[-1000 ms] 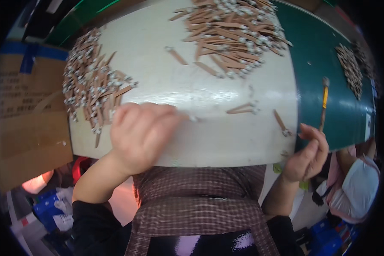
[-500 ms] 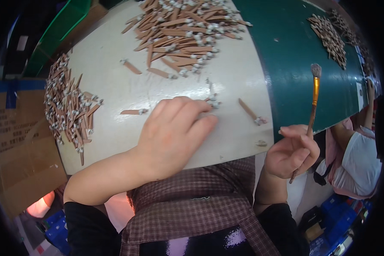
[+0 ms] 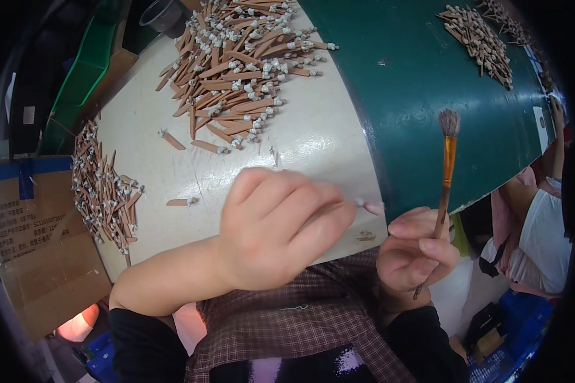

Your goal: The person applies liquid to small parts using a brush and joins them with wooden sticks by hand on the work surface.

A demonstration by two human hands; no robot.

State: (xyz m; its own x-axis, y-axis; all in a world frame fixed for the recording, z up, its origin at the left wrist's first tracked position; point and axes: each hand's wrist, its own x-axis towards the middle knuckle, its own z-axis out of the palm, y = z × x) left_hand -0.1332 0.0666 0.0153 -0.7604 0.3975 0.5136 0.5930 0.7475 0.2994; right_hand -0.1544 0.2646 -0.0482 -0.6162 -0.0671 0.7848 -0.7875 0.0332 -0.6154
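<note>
My left hand [image 3: 284, 226] is over the near part of the pale tabletop, its fingers curled in and pressed together. What they hold, if anything, is hidden from above. Just past its fingertips shows the whitish, pink-tinged end of a small piece [image 3: 370, 206]; whether the fingers touch it I cannot tell. In my right hand [image 3: 415, 252] is a slim paintbrush [image 3: 448, 159], upright, with brown bristles at the top. Farther off lies a large heap of flat brown sticks with white knobby ends [image 3: 236, 76]. Single sticks [image 3: 183, 202] lie to the left of my left hand.
A smaller heap of similar sticks [image 3: 105, 188] sits along the left edge beside a cardboard box [image 3: 38, 242]. On the green surface [image 3: 402, 115] at right is another pile [image 3: 479, 45]. A clear plastic cup [image 3: 163, 18] stands far left. Another person [image 3: 543, 230] is at the right.
My left hand has shifted right across the tabletop, its fingers curling tighter. The brush is still in my right hand. The whole view has turned a little.
</note>
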